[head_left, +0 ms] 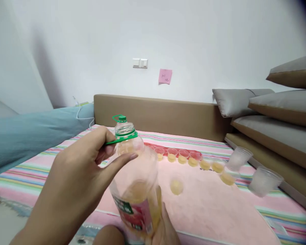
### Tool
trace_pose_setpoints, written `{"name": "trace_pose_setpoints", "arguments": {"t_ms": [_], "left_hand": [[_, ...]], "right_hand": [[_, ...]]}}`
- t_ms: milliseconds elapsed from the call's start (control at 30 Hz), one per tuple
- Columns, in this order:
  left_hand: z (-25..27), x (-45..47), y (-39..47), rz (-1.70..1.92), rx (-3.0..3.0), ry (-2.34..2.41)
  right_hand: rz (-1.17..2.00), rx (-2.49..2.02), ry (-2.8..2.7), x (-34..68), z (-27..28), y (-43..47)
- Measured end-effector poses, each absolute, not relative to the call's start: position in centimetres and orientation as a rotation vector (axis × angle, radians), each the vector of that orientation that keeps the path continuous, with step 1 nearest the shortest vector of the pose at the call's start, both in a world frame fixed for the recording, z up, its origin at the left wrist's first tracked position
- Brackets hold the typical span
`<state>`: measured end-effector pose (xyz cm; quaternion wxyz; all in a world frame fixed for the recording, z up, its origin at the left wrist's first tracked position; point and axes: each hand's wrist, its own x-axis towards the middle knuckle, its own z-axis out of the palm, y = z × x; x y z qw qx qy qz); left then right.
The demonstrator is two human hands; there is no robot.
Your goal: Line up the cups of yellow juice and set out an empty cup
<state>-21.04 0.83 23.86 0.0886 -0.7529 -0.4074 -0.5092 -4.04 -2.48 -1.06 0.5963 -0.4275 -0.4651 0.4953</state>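
The left hand (pixel 73 180) was closed on the green handle (pixel 114 139) ringing the neck of a clear plastic bottle (pixel 135 183), thumb and fingers pinching it. The right hand (pixel 163 224) cupped the bottle's lower body from beneath, at six o'clock in the view, only partly in sight. The bottle tilted away from the person, its green cap (pixel 121 118) on, with yellow liquid pooled low inside and a red and green label near its base.

It hung over a bed spread with a pink blanket (pixel 206 204) edged in coloured stripes. At about two o'clock from the bottle ran a curved row of small clear cups (pixel 183 156) holding yellow liquid, with one more filled cup (pixel 176 186) standing apart, nearer the bottle. Further round at three o'clock lay two empty cups (pixel 265 181) tipped on their sides.

A tan headboard (pixel 163 114) backed the bed at twelve o'clock. Above it the white wall (pixel 206 41) carried a double switch (pixel 140 63) and a pink sticky note (pixel 165 76). Grey and tan cushions (pixel 277 112) were stacked at three o'clock; a blue-grey pillow (pixel 28 136) lay at nine o'clock.
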Motion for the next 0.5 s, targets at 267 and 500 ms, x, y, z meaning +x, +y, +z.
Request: {"name": "trace_pose_setpoints", "arguments": {"t_ms": [267, 500], "left_hand": [[25.0, -22.5, 5.5, -1.314, -2.193, -1.069], [22.1, -24.9, 9.7, -1.268, -2.199, -1.177]], "right_hand": [[1.451, -0.591, -0.809, -9.4, 1.4, 4.3], [1.428, -0.552, -0.908, -12.2, 0.1, 9.1]]}}
